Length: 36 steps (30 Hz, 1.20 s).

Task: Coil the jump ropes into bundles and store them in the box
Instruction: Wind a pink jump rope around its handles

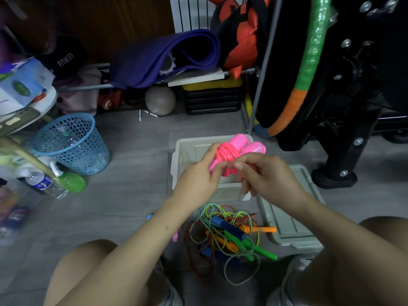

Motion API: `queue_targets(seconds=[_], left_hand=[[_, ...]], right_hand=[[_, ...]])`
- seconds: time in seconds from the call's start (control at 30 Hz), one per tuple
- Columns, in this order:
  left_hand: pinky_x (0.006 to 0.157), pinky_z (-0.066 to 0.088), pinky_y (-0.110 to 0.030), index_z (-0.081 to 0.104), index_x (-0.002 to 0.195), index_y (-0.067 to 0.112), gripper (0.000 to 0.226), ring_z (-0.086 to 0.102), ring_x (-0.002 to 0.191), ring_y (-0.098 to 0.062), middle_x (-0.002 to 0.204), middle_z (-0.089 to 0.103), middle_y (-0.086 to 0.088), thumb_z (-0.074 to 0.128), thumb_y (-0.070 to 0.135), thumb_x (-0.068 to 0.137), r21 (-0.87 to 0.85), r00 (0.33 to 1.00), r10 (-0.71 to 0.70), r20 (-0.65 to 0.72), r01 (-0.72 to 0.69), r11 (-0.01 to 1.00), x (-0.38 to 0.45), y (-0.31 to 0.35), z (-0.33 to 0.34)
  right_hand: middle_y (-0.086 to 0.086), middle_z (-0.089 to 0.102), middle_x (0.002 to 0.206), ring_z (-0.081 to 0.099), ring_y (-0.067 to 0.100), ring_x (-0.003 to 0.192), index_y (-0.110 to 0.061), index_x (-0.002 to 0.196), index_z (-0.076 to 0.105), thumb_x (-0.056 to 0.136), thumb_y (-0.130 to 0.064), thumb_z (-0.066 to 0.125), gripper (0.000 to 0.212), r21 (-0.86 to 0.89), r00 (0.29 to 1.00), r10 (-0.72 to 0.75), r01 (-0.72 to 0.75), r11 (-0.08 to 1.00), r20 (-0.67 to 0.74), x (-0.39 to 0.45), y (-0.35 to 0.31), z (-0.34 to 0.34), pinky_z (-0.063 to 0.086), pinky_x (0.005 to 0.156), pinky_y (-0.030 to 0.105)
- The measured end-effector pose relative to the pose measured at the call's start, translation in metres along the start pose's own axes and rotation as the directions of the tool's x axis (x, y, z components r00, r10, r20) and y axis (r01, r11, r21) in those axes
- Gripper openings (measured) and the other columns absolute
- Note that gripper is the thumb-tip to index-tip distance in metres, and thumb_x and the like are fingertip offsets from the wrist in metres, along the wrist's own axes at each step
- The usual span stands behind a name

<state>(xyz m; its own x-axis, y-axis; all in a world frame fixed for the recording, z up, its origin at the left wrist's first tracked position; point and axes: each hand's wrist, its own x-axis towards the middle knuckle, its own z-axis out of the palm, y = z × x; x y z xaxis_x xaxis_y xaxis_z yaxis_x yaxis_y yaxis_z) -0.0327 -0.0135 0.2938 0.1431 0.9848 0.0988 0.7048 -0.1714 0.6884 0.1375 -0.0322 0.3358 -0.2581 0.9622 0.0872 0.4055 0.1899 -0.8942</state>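
I see my left hand (198, 173) grasping the pink jump rope (229, 154) bundle above the box (183, 151); my right hand (262, 173) pinches its cord.

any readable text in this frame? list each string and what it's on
"FITNESS": white letters on the dark cap at upper left.
Blue and white carton at far left: round green logo, print too blurred to read.
Water bottle label at lower left: too small and blurred to read.
Nothing readable on the pink jump rope, the box or its lid.
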Motion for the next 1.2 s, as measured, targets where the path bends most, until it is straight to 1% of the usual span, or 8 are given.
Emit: queue_targets(seconds=[0.07,0.23,0.43,0.5,0.67,0.83,1.03,1.2], left_hand=[[0.073,0.053,-0.042,0.022,0.144,0.044,0.061,0.064,0.085,-0.038,0.087,0.068,-0.016,0.029,0.063,0.086,0.103,0.999,0.032,0.015,-0.034,0.994,-0.002,0.005,-0.003],[0.076,0.052,-0.036,0.024,0.145,0.044,0.076,0.064,0.090,-0.036,0.089,0.069,-0.012,0.059,0.059,0.080,0.203,0.992,0.110,0.062,-0.121,0.972,-0.006,0.020,-0.012],[0.067,0.052,-0.037,0.049,0.131,0.047,0.074,0.066,0.078,-0.037,0.076,0.071,-0.012,0.044,0.074,0.062,0.201,0.965,0.205,-0.162,-0.172,0.965,-0.010,0.021,-0.009],[0.071,0.054,-0.037,0.041,0.126,0.057,0.067,0.067,0.082,-0.033,0.082,0.072,-0.007,0.039,0.072,0.061,0.127,0.973,0.142,-0.184,-0.120,0.985,-0.012,0.021,-0.007],[0.072,0.054,-0.038,0.039,0.129,0.057,0.070,0.065,0.085,-0.024,0.085,0.071,-0.002,0.045,0.067,0.061,-0.074,0.977,-0.010,-0.215,-0.006,0.997,-0.010,0.021,-0.003],[0.068,0.054,-0.036,0.045,0.128,0.053,0.068,0.066,0.079,-0.027,0.080,0.071,-0.004,0.040,0.075,0.064,0.047,0.941,0.017,-0.337,-0.002,0.999,-0.010,0.024,-0.002],[0.036,0.033,-0.017,0.068,0.114,0.031,0.057,0.054,0.037,-0.015,0.041,0.055,0.003,0.045,0.061,0.072,0.404,0.865,0.225,-0.448,-0.029,0.914,-0.007,0.031,0.000],[0.042,0.023,-0.016,0.069,0.115,0.028,0.062,0.054,0.039,-0.011,0.045,0.057,0.006,0.048,0.065,0.070,0.443,0.859,0.278,-0.429,-0.068,0.894,-0.008,0.030,0.000]], right_hand=[[0.002,0.061,0.061,0.057,0.014,0.045,-0.008,0.081,0.066,0.091,-0.011,0.057,0.014,0.163,0.997,0.046,-0.055,0.985,0.058,0.005,-0.001,-0.009,0.042,0.041,0.021],[0.003,0.064,0.059,0.057,0.009,0.045,-0.003,0.078,0.066,0.077,-0.015,0.064,0.012,0.405,0.964,0.134,-0.219,0.888,0.228,0.009,-0.003,-0.019,0.036,0.038,0.018],[0.011,0.062,0.060,0.052,0.011,0.046,-0.003,0.086,0.070,0.067,-0.019,0.070,0.025,0.458,0.949,0.153,-0.270,0.847,0.277,0.010,-0.008,-0.021,0.032,0.040,0.017],[0.006,0.058,0.053,0.048,0.010,0.044,-0.006,0.092,0.071,0.065,-0.022,0.073,0.032,0.402,0.971,0.132,-0.203,0.893,0.198,0.007,-0.008,-0.016,0.032,0.042,0.016],[-0.006,0.053,0.060,0.047,0.006,0.053,-0.022,0.112,0.064,0.064,-0.036,0.075,0.050,0.161,0.984,-0.048,0.076,0.984,-0.169,0.001,-0.004,0.007,0.040,0.056,0.018],[0.002,0.064,0.071,0.060,0.005,0.066,-0.015,0.114,0.065,0.072,-0.025,0.073,0.043,0.339,0.937,0.076,0.047,0.939,-0.341,0.003,-0.003,0.017,0.050,0.068,0.020],[-0.004,0.048,0.087,0.049,-0.009,0.075,-0.017,0.119,0.062,0.075,-0.017,0.076,0.046,0.178,0.902,0.044,0.036,0.983,-0.428,0.004,-0.007,0.026,0.041,0.078,0.007],[-0.003,0.057,0.081,0.059,0.014,0.086,-0.019,0.108,0.070,0.086,-0.018,0.066,0.022,0.033,0.882,-0.029,0.050,0.998,-0.471,0.011,-0.004,0.018,0.050,0.086,0.032]])
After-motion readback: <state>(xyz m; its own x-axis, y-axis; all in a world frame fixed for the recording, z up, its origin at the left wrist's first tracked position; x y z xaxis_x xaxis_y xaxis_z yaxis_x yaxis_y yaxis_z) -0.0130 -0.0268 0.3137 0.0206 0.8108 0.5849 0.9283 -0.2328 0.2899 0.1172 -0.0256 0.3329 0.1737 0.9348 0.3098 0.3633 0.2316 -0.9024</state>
